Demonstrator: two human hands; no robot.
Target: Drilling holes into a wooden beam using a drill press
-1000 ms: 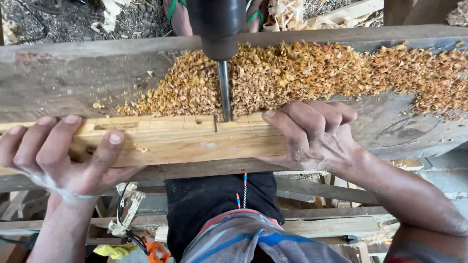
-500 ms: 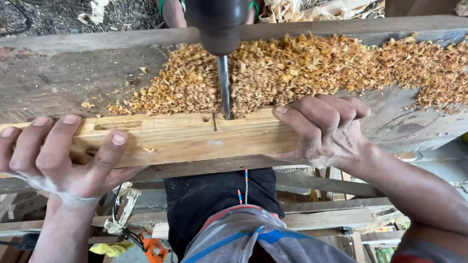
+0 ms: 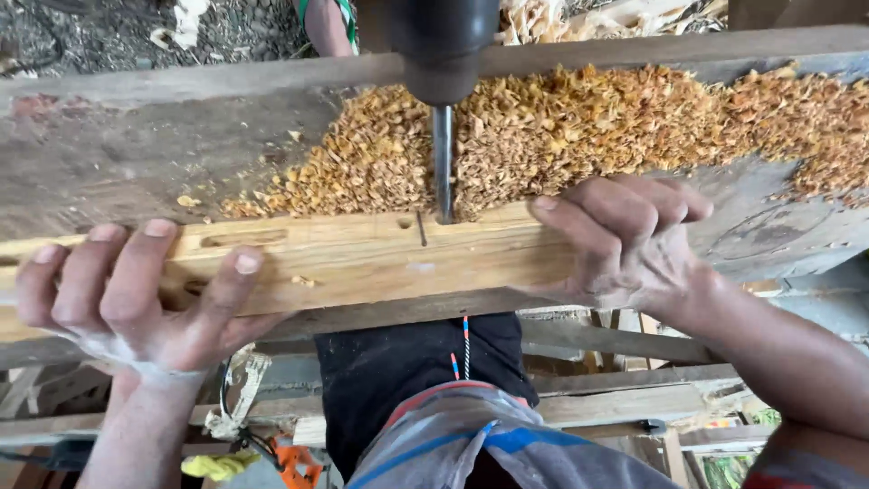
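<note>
Both hands' fingers curl over the wooden plank.

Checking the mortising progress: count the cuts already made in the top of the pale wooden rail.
2: a long slot beside the left hand, and a small round hole left of the drill bit. The hands may hide others.

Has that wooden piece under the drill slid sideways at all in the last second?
No. The wooden piece keeps its pencil mark just left of the drill bit, both hands pressing it down.

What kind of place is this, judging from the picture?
Probably a woodworking shop: a dark drilling machine's metal bit meets a pale slotted wooden beam, orange wood shavings cover the worn bench, and both hands steady the beam.
</note>
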